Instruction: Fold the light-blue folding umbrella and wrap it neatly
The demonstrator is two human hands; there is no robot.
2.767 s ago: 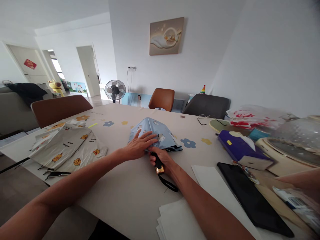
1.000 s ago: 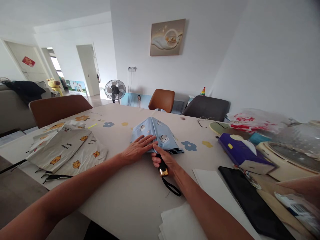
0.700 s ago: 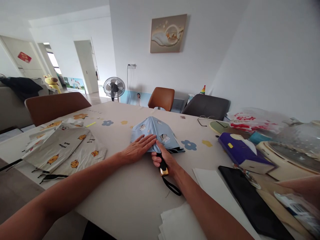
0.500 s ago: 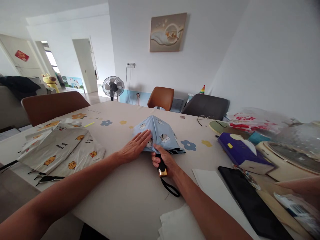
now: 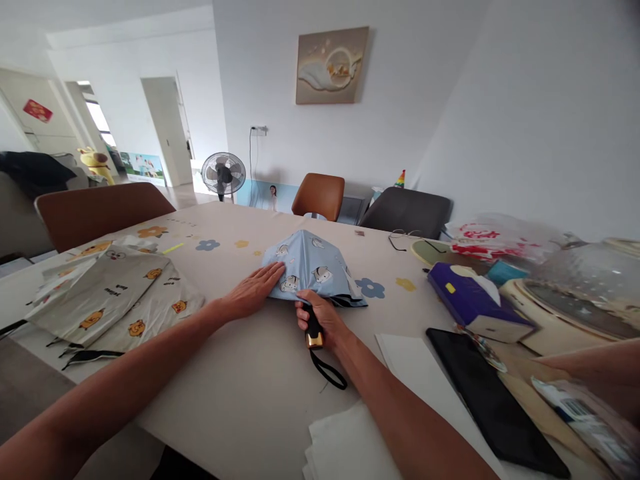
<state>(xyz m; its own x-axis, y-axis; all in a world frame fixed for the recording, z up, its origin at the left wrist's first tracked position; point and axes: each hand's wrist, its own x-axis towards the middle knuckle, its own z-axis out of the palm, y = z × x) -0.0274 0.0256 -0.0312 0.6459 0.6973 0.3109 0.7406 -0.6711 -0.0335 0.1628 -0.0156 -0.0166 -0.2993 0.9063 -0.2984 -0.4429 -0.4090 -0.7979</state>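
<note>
A light blue umbrella (image 5: pixel 313 257) with a printed animal pattern lies loosely folded on the table, its handle end towards me. Wrapped round its black handle with the gold end is my right hand (image 5: pixel 323 319), the thumb near the fabric's edge. A black wrist strap hangs from the handle onto the tabletop. My left hand (image 5: pixel 253 290) rests flat, fingers stretched out, against the left side of the blue fabric. To the left lies a second umbrella (image 5: pixel 120 300), cream with yellow cartoon figures, its folds spread out.
On the right are a purple tissue box (image 5: pixel 475 303), a black tablet-like slab (image 5: pixel 493 400), white sheets (image 5: pixel 415 363), a plastic bag (image 5: pixel 500 237) and a clear-domed appliance (image 5: pixel 585 280). Glasses (image 5: pixel 400 240) lie farther back. Another person's arm (image 5: pixel 600 367) reaches in at the right edge.
My left hand has slid left and slightly down along the blue fabric, from its middle towards its left edge. My right hand keeps its hold on the handle. The view has shifted slightly.
</note>
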